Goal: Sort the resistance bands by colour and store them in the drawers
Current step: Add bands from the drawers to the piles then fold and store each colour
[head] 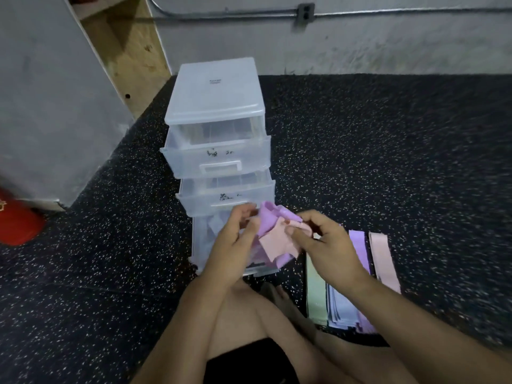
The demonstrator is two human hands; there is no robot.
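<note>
Head view: our left hand [235, 239] pinches the purple band [270, 220], our right hand [328, 246] the pink band [277, 245]; next we likely part them above the near drawer [202, 239].

crumpled purple band [270, 218], pink band [275, 245], clear drawers [216, 157]

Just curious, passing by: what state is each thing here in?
Top drawer: pulled open.
Middle drawer: pulled open.
Bottom drawer: pulled open, furthest out.
Purple band: crumpled, pinched by left hand.
Pink band: folded, pinched by right hand.
Floor bands: lying flat, side by side.
</note>
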